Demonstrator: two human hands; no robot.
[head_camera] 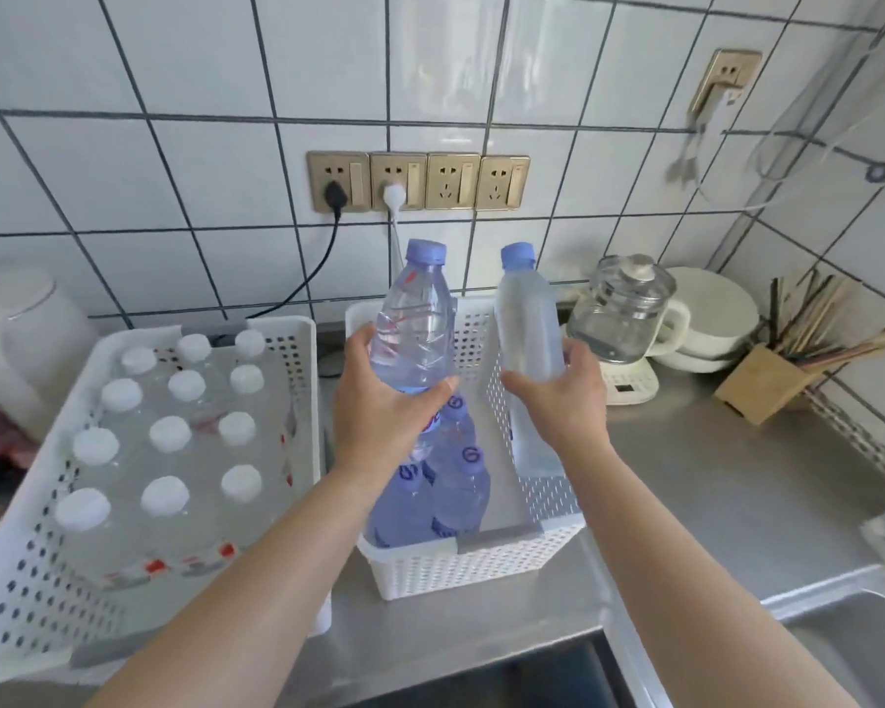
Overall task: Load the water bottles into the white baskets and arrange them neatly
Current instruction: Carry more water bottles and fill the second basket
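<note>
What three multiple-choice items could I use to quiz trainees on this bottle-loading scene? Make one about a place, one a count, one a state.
1. Where is the clear plastic bottle in the left hand?
A. above the narrow white perforated basket
B. in the sink
C. beside the glass kettle

2. How many white caps show in the wide white perforated basket?
A. six
B. twelve
C. twenty

3. What is the right hand doing?
A. resting open
B. pressing a socket
C. gripping a frosted blue-capped bottle

Answers: 1 A, it is held over that basket; 2 B, four rows of three caps; 3 C, its fingers curl round that bottle.
</note>
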